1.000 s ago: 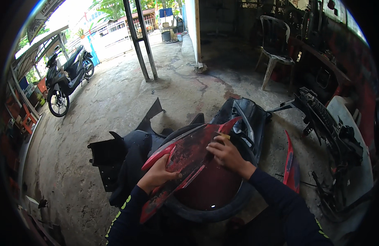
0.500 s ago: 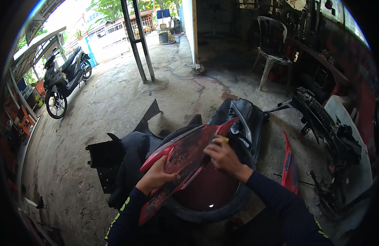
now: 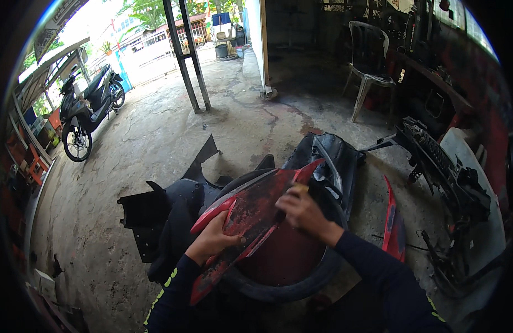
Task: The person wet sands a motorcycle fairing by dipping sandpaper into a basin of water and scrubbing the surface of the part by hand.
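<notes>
A long red motorcycle body panel (image 3: pixel 251 202), scuffed with dark patches, lies slanted over a round tub (image 3: pixel 284 292) of dark reddish liquid. My left hand (image 3: pixel 214 240) grips the panel's left edge, thumb on its face and fingers underneath. Against the panel's upper right part, my right hand (image 3: pixel 302 210) is closed on a small yellowish pad (image 3: pixel 301 187); most of the pad is hidden by the fingers, and I cannot tell whether it is sponge or sandpaper.
Black plastic fairings (image 3: pixel 156 216) lie left of the tub, with another dark part (image 3: pixel 323 150) behind it. Another red panel (image 3: pixel 394 227) and a black frame piece (image 3: pixel 434 166) are at right. A plastic chair (image 3: pixel 367 72), metal post (image 3: pixel 187 55) and parked scooter (image 3: pixel 89 105) stand farther off.
My right hand looks slightly blurred and has shifted a little on the panel, still holding the pad. My left hand keeps its grip; the panel has barely moved.
</notes>
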Tool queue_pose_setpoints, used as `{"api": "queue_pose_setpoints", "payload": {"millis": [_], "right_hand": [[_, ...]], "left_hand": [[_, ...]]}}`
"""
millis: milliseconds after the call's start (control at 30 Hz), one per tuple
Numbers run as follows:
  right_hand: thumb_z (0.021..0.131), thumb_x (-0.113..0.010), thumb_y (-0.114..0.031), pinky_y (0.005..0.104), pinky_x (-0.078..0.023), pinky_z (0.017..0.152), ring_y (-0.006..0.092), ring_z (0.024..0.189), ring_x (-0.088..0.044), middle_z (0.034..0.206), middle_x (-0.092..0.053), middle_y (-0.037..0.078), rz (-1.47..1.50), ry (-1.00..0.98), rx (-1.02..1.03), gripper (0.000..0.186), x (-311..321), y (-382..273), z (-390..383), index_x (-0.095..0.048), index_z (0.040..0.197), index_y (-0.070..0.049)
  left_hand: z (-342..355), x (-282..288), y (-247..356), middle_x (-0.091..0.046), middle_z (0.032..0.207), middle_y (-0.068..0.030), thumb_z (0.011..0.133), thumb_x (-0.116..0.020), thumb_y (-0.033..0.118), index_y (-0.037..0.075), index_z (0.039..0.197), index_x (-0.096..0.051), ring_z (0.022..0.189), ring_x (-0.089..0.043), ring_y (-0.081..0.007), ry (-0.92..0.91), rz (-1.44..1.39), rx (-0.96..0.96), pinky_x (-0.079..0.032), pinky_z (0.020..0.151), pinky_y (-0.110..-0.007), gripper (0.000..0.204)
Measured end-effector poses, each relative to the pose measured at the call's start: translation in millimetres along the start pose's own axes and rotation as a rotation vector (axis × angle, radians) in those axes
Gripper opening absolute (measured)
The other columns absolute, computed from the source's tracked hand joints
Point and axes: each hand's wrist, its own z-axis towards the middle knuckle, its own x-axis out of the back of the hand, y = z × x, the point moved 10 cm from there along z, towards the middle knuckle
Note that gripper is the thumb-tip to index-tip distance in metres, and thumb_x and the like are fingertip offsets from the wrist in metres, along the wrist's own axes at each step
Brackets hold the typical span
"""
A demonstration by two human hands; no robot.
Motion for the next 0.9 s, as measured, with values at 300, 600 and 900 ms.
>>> {"api": "queue_pose_setpoints", "payload": {"millis": [300, 600, 900], "right_hand": [[0.075, -0.075, -0.005, 0.0455, -0.046, 0.111, 0.0319, 0.124, -0.055, 0.115, -0.068, 0.007, 0.032, 0.019, 0.065, 0.04, 5, -42, -1, -0.071, 0.114, -0.006], [0.093, -0.058, -0.007, 0.0367, -0.05, 0.095, 0.032, 0.105, -0.066, 0.111, -0.071, 0.014, 0.56, 0.321, -0.897, 0.029, -8, 93, -55, -0.073, 0.117, 0.001], [0.104, -0.053, -0.016, 0.0686, -0.062, 0.078, 0.0433, 0.097, -0.072, 0.122, -0.069, 0.023, 1.107, -0.282, -1.599, 0.034, -206, 122, -224, -0.06, 0.132, 0.001]], "left_hand": [[-6, -3, -9, -0.062, 0.127, -0.01, 0.075, -0.092, 0.023, -0.005, 0.141, -0.05, 0.121, -0.058, -0.0175, 0.01, -0.068, -0.034, -0.044, 0.108, -0.033, 0.083], [-21, -6, -8, -0.063, 0.132, -0.0144, 0.076, -0.089, 0.013, -0.007, 0.143, -0.047, 0.124, -0.059, -0.0211, 0.129, -0.095, -0.123, -0.043, 0.111, -0.035, 0.081], [-12, -25, -55, -0.063, 0.13, -0.0171, 0.075, -0.092, 0.021, -0.007, 0.14, -0.049, 0.122, -0.061, -0.0243, 0.324, 0.036, -0.057, -0.046, 0.108, -0.037, 0.083]]}}
